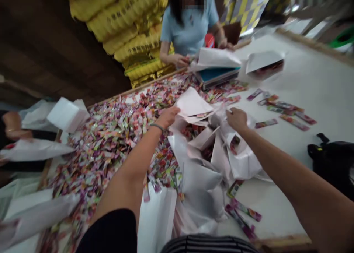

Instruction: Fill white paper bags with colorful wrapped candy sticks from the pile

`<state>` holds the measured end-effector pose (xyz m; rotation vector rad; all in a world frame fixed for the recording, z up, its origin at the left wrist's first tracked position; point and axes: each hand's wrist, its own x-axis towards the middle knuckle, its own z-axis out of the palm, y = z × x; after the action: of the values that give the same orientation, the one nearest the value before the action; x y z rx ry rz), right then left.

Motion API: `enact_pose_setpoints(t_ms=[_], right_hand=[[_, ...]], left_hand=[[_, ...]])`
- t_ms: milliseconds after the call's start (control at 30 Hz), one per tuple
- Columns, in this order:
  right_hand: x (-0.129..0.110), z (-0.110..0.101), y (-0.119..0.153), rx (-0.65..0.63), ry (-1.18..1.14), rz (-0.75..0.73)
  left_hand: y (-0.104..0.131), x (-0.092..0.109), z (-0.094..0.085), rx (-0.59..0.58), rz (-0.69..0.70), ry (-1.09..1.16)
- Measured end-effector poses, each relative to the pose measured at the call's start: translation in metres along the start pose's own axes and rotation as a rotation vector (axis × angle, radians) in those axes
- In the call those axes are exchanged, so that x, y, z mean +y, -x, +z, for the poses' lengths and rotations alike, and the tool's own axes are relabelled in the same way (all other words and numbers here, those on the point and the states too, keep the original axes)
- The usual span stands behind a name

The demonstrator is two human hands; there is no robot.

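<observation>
White bag [193, 102], at the right side of the sachet pile [118, 135], is gripped at its left edge by the left hand [167, 118]. Right of the pile, a bag edge [222, 116] is pinched by the right hand [238, 120]; loose sachets [294, 122] are scattered farther right.

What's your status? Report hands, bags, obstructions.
Left hand pinching white bag. Right hand at neighbouring bags, grip unclear. Several bags open, packets inside. Loose packets strewn alongside.

Left grip [168, 117] on bag [193, 101] (sachets [110, 146] nearby)
</observation>
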<state>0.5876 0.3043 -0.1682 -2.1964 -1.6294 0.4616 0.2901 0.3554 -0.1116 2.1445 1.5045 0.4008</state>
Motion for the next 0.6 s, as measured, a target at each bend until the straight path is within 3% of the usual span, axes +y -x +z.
enact_pose_setpoints(t_ms=[33,100,167,200,233,300,367,400,500,600], right_hand=[[0.005,0.002,0.013,-0.016,0.014,0.049],[0.006,-0.002,0.042,0.107,-0.016,0.036],[-0.003,-0.008,0.08,0.302,-0.181,-0.152],[-0.011,-0.009,0.103,0.321,-0.292,-0.254],[-0.021,-0.007,0.127,0.249,-0.398,-0.343],[-0.045,0.007,0.18,-0.081,-0.54,-0.461],[-0.074,0.035,0.233,-0.446,-0.552,-0.569],[-0.09,0.052,0.257,-0.57,-0.519,-0.643],[-0.133,0.11,0.317,-0.731,-0.329,-1.022],[-0.157,0.162,0.337,-0.875,-0.08,-1.399]], left_hand=[[0.008,-0.002,0.013,-0.044,0.001,-0.018],[0.036,-0.008,0.024,-0.027,-0.012,-0.06],[0.082,-0.017,0.018,0.116,-0.118,-0.12],[0.113,-0.021,0.01,0.192,-0.218,-0.161],[0.149,-0.026,0.003,0.249,-0.346,-0.214],[0.231,-0.031,-0.006,0.261,-0.673,-0.32],[0.314,-0.032,0.0,0.155,-1.036,-0.383],[0.351,-0.03,0.011,0.078,-1.174,-0.384],[0.437,-0.019,0.06,-0.011,-1.245,-0.324],[0.481,-0.006,0.107,-0.087,-1.102,-0.336]])
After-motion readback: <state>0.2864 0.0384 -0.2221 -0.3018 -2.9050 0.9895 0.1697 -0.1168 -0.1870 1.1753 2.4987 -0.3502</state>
